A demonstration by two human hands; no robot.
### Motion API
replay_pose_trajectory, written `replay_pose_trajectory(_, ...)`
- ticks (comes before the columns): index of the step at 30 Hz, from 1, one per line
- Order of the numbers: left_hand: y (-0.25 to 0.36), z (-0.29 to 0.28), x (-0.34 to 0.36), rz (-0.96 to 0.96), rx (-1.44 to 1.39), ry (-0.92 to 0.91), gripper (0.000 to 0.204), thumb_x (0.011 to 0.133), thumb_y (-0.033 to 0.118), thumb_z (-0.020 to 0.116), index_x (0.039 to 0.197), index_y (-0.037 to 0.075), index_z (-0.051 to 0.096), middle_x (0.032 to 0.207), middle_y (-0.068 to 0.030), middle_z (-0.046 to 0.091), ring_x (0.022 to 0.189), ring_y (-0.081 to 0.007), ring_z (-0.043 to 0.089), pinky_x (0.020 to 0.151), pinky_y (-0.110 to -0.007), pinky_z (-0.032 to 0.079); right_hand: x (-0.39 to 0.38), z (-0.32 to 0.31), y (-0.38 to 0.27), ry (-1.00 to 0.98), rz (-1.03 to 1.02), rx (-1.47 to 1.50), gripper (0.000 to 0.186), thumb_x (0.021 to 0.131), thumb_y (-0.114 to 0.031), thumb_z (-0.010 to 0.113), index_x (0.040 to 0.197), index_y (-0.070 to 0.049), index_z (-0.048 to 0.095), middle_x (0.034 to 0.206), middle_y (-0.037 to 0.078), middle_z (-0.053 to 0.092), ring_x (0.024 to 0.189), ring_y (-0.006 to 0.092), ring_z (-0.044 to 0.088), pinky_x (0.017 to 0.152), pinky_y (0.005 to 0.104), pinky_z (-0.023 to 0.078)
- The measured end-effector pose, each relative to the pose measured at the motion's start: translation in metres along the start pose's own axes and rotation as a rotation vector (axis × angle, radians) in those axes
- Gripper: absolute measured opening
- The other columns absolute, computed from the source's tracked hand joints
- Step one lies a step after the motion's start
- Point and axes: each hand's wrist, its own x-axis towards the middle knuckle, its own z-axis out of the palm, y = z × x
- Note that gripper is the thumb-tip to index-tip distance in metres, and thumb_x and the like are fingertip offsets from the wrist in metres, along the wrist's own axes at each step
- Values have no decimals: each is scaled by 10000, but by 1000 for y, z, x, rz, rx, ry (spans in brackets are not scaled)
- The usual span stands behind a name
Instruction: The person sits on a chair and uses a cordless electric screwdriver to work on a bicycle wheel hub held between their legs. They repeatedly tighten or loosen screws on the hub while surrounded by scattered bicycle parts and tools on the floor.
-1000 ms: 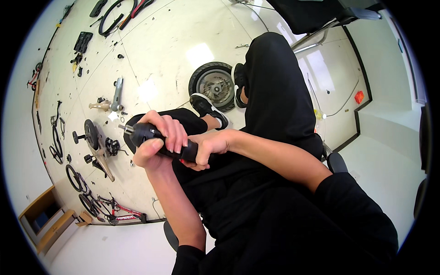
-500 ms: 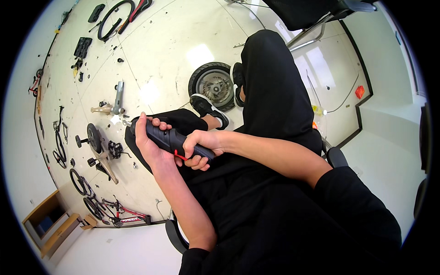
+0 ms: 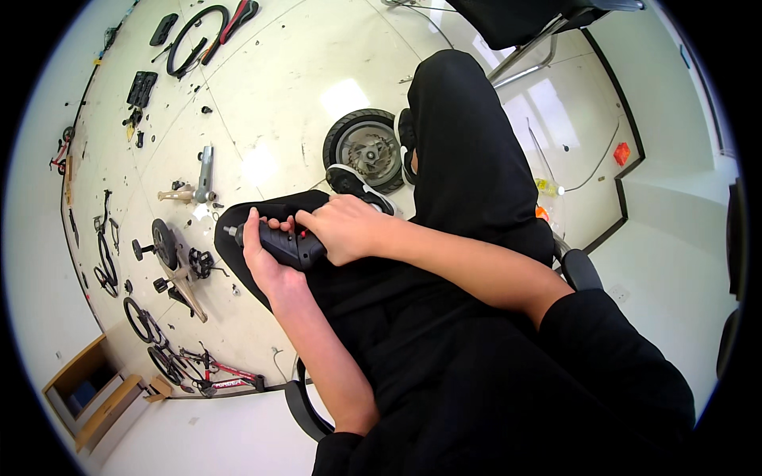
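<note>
Over my bent left leg I hold a black cordless screwdriver (image 3: 282,246) with a silver tip pointing left and a small red part on its body. My left hand (image 3: 262,242) cradles it from the left, fingers curled round it and thumb raised along its front end. My right hand (image 3: 341,226) is closed on the rear of the tool from above, its bent fingers beside the red part. Below, a wheel (image 3: 363,149) with tire and disc lies by my shoes (image 3: 357,186).
Bike parts lie on the tiled floor (image 3: 278,71) to the left: a metal fork piece (image 3: 205,173), a small wheel (image 3: 165,242), a red bike frame (image 3: 238,377). A chair (image 3: 516,24) stands at upper right, near a bottle (image 3: 549,187). A wooden cabinet (image 3: 91,393) is at lower left.
My right hand has moved up and over the tool's back end, which has turned so the red part shows on top. My left hand has opened slightly and rotated under it.
</note>
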Motion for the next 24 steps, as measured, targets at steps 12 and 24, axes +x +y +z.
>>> replay_pose_trajectory(12, 13, 4, -12, -64, -229, 102, 196, 857, 177, 665, 756, 76, 531, 708, -38, 578, 711, -177, 570, 847, -401, 521, 6, 9, 0, 752, -258, -240, 536, 668, -59, 672, 1168, 39, 507, 983, 148, 579, 977, 305, 558, 951, 417, 388)
replay_pose_trajectory(24, -1, -19, 5, -264, -856, -820, 230, 790, 205, 628, 806, 132, 410, 661, 44, 488, 629, -89, 468, 718, -262, 426, -10, -33, -26, 558, -282, 784, 269, 719, 9, 557, 983, 45, 593, 825, 154, 677, 759, 251, 684, 745, 316, 530)
